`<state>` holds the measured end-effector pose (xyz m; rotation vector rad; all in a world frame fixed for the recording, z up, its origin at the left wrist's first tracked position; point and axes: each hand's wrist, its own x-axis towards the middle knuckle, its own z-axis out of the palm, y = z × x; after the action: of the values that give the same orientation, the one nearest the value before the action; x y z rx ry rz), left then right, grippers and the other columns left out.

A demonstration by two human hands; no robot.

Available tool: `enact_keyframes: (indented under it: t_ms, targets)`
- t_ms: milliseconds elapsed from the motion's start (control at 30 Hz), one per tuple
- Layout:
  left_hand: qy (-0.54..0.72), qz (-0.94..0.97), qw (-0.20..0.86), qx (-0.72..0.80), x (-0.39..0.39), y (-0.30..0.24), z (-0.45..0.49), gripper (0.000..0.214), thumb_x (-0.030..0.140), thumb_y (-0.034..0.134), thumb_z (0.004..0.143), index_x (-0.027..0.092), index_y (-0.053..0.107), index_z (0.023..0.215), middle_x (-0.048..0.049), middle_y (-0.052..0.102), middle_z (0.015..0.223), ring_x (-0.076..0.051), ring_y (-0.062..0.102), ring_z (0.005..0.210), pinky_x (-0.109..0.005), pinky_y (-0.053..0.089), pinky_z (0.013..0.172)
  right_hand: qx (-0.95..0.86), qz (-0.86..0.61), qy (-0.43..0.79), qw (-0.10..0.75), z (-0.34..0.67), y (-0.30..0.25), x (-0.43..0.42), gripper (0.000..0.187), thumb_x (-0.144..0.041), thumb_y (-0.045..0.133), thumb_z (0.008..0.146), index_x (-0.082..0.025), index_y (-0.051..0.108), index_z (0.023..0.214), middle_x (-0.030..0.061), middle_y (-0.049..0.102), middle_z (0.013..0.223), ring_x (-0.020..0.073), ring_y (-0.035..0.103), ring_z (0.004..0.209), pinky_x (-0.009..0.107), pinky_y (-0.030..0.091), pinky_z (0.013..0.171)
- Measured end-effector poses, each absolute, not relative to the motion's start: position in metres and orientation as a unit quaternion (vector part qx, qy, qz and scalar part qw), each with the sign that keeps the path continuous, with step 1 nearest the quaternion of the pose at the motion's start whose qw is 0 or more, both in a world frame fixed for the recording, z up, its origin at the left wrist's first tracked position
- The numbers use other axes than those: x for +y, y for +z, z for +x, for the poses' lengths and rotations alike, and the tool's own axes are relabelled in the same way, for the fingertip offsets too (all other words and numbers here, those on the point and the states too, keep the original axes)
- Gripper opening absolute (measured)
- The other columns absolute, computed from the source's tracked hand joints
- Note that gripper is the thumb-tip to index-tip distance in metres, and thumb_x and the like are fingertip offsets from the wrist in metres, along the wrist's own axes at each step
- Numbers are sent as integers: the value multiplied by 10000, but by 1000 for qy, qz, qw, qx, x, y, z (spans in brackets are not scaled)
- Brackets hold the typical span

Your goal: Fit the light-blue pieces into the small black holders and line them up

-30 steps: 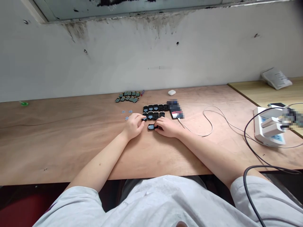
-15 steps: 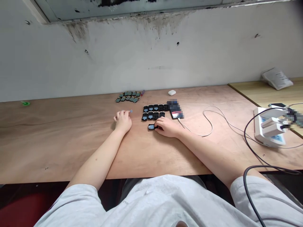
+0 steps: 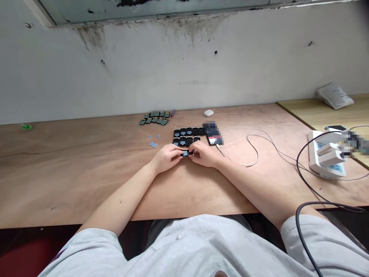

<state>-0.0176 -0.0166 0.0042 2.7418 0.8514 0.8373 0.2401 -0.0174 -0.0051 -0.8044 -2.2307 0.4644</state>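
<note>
A small black plastic casing with a light blue-grey panel lies between my two hands near the table's middle. My right hand grips its right end, fingers bent. At its left end, my left hand has its thumb and fingers closed on the edge; whether a tiny piece is also between them is hidden. Just beyond stand two rows of similar black casings, several with blue-grey panels. Small translucent blue pieces lie beyond my left hand.
Several small screen-like panels lie farther back, beside a thin screwdriver-like tool. A phone with a white cable touches the casings' right side. A white earbud case sits behind. A power strip and cables occupy the right.
My left hand has moved right and nearer, from the translucent pieces to the casing's left end, uncovering those pieces. My right hand keeps its hold on the casing.
</note>
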Motion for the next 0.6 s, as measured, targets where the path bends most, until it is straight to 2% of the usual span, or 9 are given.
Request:
enact_keyframes:
  t_ms: [133,267,367,467,600]
  targets:
    - [287,910,108,279,-15,5,-21,256,341,652,962,240,702,1193,-108,719,1237,-259,649,1185,-469,544,1037,-861,-300,185,367,241,-7,-17,150,-150,681,863,-225,612,973,72,678,1021,242,620,960,386,550,828]
    - [295,910,120,266,-18,6,-17,206,349,620,991,228,700,1138,-97,740,1204,-240,659,1159,-444,542,1017,-862,-286,183,377,241,-8,-17,160,-164,681,872,-227,608,1000,70,681,1015,247,628,991,408,562,855]
    - [304,901,77,301,-19,5,-16,175,356,615,984,239,699,1083,-79,752,1165,-246,665,1147,-460,509,1019,-865,-270,170,388,241,-8,-17,196,-178,648,911,-227,603,1095,103,662,1154,259,624,1103,452,564,935]
    - [337,860,15,384,-13,4,-23,176,383,612,973,243,692,1043,-73,752,1137,-262,664,1137,-481,452,1047,-862,-280,149,395,241,-9,-17,254,-180,609,943,-229,587,1191,143,582,1328,273,578,1256,490,543,1024]
    - [370,763,-54,527,3,1,-41,162,378,601,956,236,669,995,-83,746,1084,-291,641,1120,-502,379,1050,-863,-295,143,384,241,-9,-19,259,-177,581,955,-230,583,1209,159,554,1363,291,561,1284,492,567,983]
